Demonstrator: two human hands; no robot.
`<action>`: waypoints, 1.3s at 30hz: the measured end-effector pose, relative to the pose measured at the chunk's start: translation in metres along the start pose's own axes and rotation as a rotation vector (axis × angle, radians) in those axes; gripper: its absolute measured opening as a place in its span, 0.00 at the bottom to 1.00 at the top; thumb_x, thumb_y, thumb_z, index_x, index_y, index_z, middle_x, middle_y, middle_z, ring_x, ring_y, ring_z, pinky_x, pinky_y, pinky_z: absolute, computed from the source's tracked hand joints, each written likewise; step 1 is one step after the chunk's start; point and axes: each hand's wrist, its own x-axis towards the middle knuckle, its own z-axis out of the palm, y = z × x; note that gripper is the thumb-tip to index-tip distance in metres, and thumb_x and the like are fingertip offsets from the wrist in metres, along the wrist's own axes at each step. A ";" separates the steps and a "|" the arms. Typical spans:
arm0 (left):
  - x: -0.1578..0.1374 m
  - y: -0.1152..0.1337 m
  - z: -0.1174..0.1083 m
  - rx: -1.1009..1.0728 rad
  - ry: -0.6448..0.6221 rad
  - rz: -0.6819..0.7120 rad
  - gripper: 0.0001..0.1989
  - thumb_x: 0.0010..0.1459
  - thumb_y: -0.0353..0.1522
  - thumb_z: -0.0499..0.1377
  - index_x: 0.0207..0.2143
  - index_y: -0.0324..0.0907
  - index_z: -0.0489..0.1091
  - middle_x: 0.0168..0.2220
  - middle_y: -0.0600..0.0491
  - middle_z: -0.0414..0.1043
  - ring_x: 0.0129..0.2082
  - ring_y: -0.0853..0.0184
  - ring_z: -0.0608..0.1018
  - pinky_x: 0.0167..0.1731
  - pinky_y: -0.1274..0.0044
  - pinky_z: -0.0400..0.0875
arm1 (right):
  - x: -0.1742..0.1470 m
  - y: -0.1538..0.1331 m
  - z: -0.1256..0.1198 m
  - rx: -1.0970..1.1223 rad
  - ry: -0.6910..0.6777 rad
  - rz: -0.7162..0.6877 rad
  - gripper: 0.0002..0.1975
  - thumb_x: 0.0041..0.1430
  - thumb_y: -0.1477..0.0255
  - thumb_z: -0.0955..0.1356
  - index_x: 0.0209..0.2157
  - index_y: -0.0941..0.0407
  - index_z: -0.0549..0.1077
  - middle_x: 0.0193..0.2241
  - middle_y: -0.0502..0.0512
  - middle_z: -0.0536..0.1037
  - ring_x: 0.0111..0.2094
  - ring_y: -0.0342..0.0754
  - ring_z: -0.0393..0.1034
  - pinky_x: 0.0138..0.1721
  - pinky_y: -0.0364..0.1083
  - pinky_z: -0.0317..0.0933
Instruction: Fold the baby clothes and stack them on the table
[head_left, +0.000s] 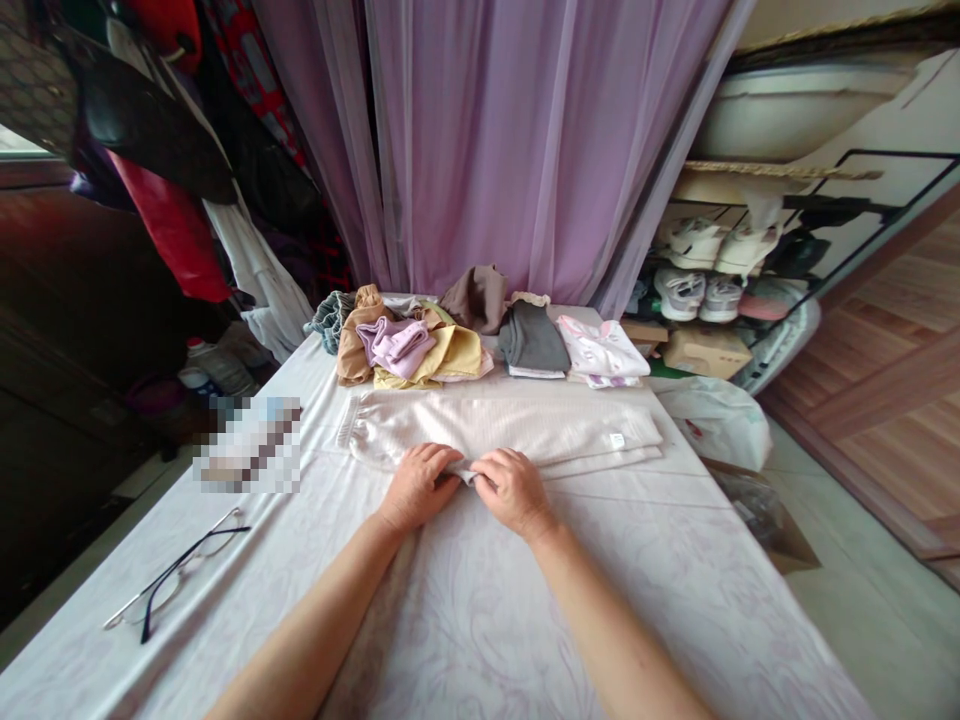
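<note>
A pair of pale cream trousers [517,425] lies folded lengthwise across the table, its gathered waistband to the left and its leg ends to the right. A small white tag shows near the right end. Along the near edge, about the middle, my left hand [421,485] has its fingers curled round the cloth. Close beside it, my right hand [514,490] pinches the same edge. A bit of fabric is bunched up between the two hands. My fingertips are partly hidden in the cloth.
Behind the trousers sit a loose pile of clothes [457,355], folded dark grey clothing [536,342] and folded white-and-pink clothing [604,350]. Eyeglasses [180,575] and a blurred-out item [251,445] rest at the left. A purple curtain [487,150] hangs behind; a shoe rack [712,265] stands right.
</note>
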 end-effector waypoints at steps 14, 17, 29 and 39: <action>-0.015 -0.023 -0.026 0.226 0.047 -0.168 0.18 0.51 0.26 0.55 0.44 0.47 0.74 0.51 0.48 0.75 0.54 0.53 0.72 0.60 0.54 0.54 | -0.014 -0.004 0.011 0.021 0.000 0.067 0.11 0.56 0.76 0.65 0.33 0.48 0.77 0.30 0.50 0.77 0.35 0.48 0.72 0.39 0.46 0.64; -0.025 -0.048 -0.038 0.256 0.165 -0.296 0.26 0.47 0.27 0.55 0.51 0.47 0.71 0.63 0.47 0.63 0.65 0.49 0.60 0.63 0.54 0.50 | -0.013 -0.005 0.008 0.056 -0.021 0.119 0.13 0.57 0.73 0.63 0.33 0.43 0.77 0.30 0.47 0.77 0.36 0.49 0.72 0.40 0.47 0.65; -0.040 -0.091 -0.075 0.224 0.193 -0.858 0.20 0.64 0.42 0.47 0.47 0.44 0.73 0.55 0.45 0.73 0.59 0.53 0.69 0.58 0.63 0.60 | -0.016 0.004 0.021 0.067 0.130 0.042 0.10 0.56 0.76 0.64 0.31 0.51 0.77 0.27 0.50 0.76 0.31 0.48 0.72 0.35 0.44 0.63; -0.009 -0.084 -0.087 -0.284 0.244 -0.875 0.24 0.48 0.53 0.60 0.34 0.42 0.72 0.32 0.50 0.75 0.36 0.59 0.77 0.32 0.75 0.67 | -0.017 0.005 0.020 0.071 0.125 -0.003 0.10 0.56 0.76 0.65 0.32 0.51 0.77 0.27 0.50 0.75 0.31 0.48 0.72 0.34 0.45 0.63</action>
